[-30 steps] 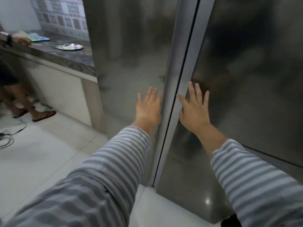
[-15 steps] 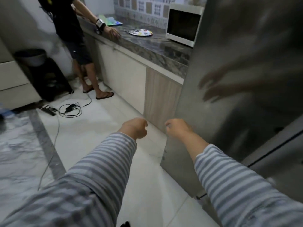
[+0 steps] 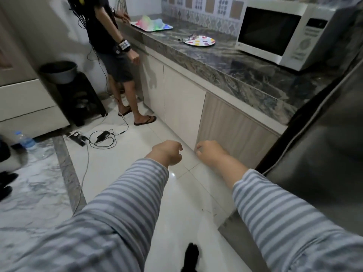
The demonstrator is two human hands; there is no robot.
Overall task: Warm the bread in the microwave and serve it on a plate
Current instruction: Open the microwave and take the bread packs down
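A white microwave [image 3: 282, 34] with its door closed stands on the dark marble counter [image 3: 225, 61] at the upper right. Left of it on the counter lies a round plate [image 3: 199, 41] with coloured dots and what looks like cutlery at its rim. No bread is in sight. My left hand [image 3: 167, 154] and my right hand [image 3: 210, 154] are held out low over the floor, close together. Both have their fingers curled in and hold nothing. Striped sleeves cover both forearms.
A steel fridge [image 3: 324, 163] fills the right side. Another person [image 3: 110, 36] stands at the counter's far end by a tray of coloured items [image 3: 151, 24]. Cables and a charger [image 3: 102, 136], a water bottle [image 3: 25, 140] and a black stand with a basin [image 3: 78, 99] are on the floor.
Both hands left the fridge doors, where they lay flat, and curled in. My view swung left from the fridge to the counter, bringing the microwave and plate into sight.
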